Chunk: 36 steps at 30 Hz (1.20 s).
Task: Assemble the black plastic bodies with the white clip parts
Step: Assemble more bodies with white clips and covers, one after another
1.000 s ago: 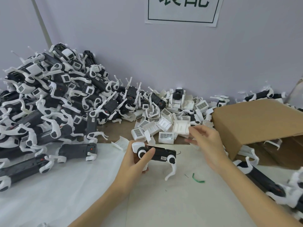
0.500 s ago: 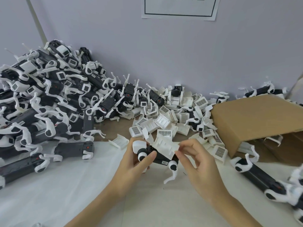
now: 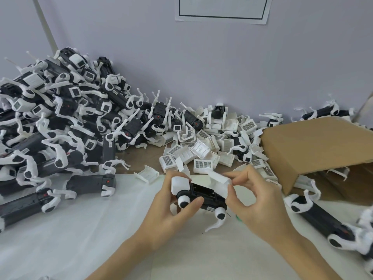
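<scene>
My left hand (image 3: 171, 207) grips a black plastic body (image 3: 203, 196) with white leg pieces, held just above the white sheet at the centre. My right hand (image 3: 256, 197) pinches a white clip part (image 3: 221, 183) and holds it against the top right end of that body. One white leg (image 3: 217, 221) hangs down from the body's right end. Loose white clip parts (image 3: 201, 148) lie in a pile behind my hands.
A big heap of black bodies with white legs (image 3: 66, 128) fills the left side up to the wall. A tipped cardboard box (image 3: 314, 146) lies at the right, with more bodies (image 3: 323, 221) in front of it. A white sheet (image 3: 80, 239) covers the near table.
My right hand picked a white clip part from the pile and brought it back onto the black body. My left hand kept hold of the body and tilted it slightly.
</scene>
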Available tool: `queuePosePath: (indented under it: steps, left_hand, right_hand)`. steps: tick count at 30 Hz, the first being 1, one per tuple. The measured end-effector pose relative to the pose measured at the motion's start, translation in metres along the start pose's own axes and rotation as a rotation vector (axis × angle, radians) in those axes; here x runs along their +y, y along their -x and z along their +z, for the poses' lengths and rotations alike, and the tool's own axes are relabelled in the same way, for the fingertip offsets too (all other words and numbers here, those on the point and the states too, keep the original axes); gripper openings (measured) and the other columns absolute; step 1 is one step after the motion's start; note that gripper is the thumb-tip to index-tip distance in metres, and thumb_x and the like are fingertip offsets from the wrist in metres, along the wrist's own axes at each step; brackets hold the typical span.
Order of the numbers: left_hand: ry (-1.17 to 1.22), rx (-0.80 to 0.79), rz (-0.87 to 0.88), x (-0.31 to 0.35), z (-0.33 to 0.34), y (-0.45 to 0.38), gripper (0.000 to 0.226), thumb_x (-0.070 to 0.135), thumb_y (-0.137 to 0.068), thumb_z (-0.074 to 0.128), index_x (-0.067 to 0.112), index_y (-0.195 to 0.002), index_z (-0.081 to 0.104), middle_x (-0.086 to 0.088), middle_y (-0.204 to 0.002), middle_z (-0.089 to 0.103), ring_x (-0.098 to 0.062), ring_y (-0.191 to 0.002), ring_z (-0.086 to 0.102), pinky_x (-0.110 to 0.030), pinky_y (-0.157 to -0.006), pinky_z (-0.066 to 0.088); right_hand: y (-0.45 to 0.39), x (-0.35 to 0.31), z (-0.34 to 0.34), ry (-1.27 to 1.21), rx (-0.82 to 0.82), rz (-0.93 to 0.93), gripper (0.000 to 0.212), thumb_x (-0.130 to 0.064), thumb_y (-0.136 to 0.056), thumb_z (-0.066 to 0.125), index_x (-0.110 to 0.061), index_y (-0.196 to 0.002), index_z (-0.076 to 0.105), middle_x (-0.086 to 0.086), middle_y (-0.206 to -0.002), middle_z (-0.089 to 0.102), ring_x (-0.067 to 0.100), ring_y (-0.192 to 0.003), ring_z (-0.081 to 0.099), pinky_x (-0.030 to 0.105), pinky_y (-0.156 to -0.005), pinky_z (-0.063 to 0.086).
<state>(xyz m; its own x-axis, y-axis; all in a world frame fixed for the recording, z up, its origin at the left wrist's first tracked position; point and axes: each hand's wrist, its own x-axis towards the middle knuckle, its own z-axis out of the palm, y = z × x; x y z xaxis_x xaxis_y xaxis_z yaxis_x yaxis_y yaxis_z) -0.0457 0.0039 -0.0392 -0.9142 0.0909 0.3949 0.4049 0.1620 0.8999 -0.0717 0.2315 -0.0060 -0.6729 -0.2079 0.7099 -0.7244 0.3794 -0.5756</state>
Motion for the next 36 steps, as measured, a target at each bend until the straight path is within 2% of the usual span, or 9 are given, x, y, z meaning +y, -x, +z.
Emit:
queuePosePath:
  steps: [4,7,12,16,20,24,29,33,36]
  left_hand:
    - [-0.033,-0.028,0.027,0.004,0.001,0.002,0.042,0.047,-0.091,0.077,0.025,-0.119,0.053,0.002,-0.098,0.063,-0.012,-0.084,0.060,-0.023,-0.073,0.051]
    - [-0.041,-0.035,0.029,0.004,0.001,0.003,0.048,0.050,-0.091,0.076,0.023,-0.122,0.054,-0.002,-0.099,0.064,-0.026,-0.089,0.061,-0.030,-0.078,0.052]
    - [-0.009,-0.008,0.011,0.003,0.000,0.003,0.050,0.052,-0.090,0.076,0.025,-0.125,0.054,0.001,-0.101,0.066,-0.025,-0.095,0.064,-0.032,-0.085,0.054]
    - [0.004,-0.005,-0.009,0.000,-0.002,0.002,0.049,0.051,-0.091,0.075,0.023,-0.125,0.053,-0.003,-0.098,0.064,-0.030,-0.094,0.061,-0.029,-0.082,0.053]
    - [0.002,-0.021,0.009,0.004,-0.001,0.002,0.044,0.047,-0.092,0.074,0.023,-0.122,0.054,-0.002,-0.099,0.065,-0.027,-0.094,0.062,-0.024,-0.080,0.053]
    - [-0.095,-0.083,0.069,0.005,0.001,0.004,0.046,0.047,-0.094,0.074,0.022,-0.124,0.052,0.000,-0.099,0.064,-0.026,-0.089,0.063,-0.042,-0.079,0.055]
    - [-0.132,-0.101,0.075,0.005,0.000,0.005,0.048,0.055,-0.093,0.070,0.029,-0.128,0.048,0.007,-0.109,0.064,-0.022,-0.099,0.064,-0.043,-0.086,0.054]
    - [-0.150,-0.101,0.083,0.002,0.001,0.004,0.053,0.053,-0.093,0.066,0.024,-0.133,0.047,0.015,-0.116,0.062,-0.018,-0.109,0.064,-0.035,-0.090,0.055]
    - [-0.111,-0.073,0.070,0.001,0.002,0.003,0.043,0.052,-0.094,0.066,0.025,-0.123,0.050,0.011,-0.111,0.060,-0.015,-0.104,0.063,-0.027,-0.087,0.053]
  right_hand:
    - [0.000,-0.003,-0.001,0.174,-0.096,-0.195,0.005,-0.016,-0.097,0.067,-0.013,-0.101,0.064,-0.013,-0.107,0.068,0.010,-0.102,0.068,0.026,-0.087,0.053]
    - [0.001,-0.004,0.003,0.220,-0.149,-0.227,0.013,-0.024,-0.102,0.062,-0.016,-0.110,0.066,-0.009,-0.104,0.058,0.010,-0.099,0.060,0.025,-0.087,0.048]
    - [0.006,-0.002,0.004,0.182,-0.218,-0.108,0.033,-0.037,-0.105,0.057,-0.029,-0.137,0.063,-0.009,-0.116,0.055,0.017,-0.111,0.060,0.030,-0.094,0.049]
    - [0.009,-0.003,0.003,0.147,-0.314,-0.087,0.047,-0.026,-0.108,0.046,-0.035,-0.153,0.049,-0.010,-0.129,0.050,0.020,-0.122,0.055,0.025,-0.103,0.043]
    - [0.007,0.000,0.003,0.225,-0.329,-0.075,0.046,-0.030,-0.105,0.054,-0.035,-0.151,0.051,-0.011,-0.133,0.045,0.014,-0.128,0.049,0.020,-0.108,0.037]
    - [0.007,0.000,0.008,0.149,-0.290,0.025,0.038,-0.049,-0.098,0.063,-0.030,-0.131,0.058,-0.014,-0.138,0.048,0.014,-0.137,0.047,0.018,-0.109,0.037]
    - [0.013,-0.003,0.016,0.000,-0.237,0.115,0.040,-0.053,-0.090,0.073,-0.031,-0.122,0.061,-0.014,-0.117,0.066,0.013,-0.115,0.064,0.024,-0.091,0.051]
    - [0.018,-0.006,0.022,0.175,-0.206,-0.009,0.046,-0.062,-0.096,0.059,-0.032,-0.130,0.056,-0.023,-0.119,0.058,0.008,-0.108,0.061,0.024,-0.085,0.053]
    - [0.022,-0.001,0.028,0.349,-0.211,-0.175,0.056,-0.047,-0.096,0.069,-0.017,-0.141,0.056,-0.010,-0.130,0.061,0.012,-0.116,0.059,0.026,-0.096,0.050]
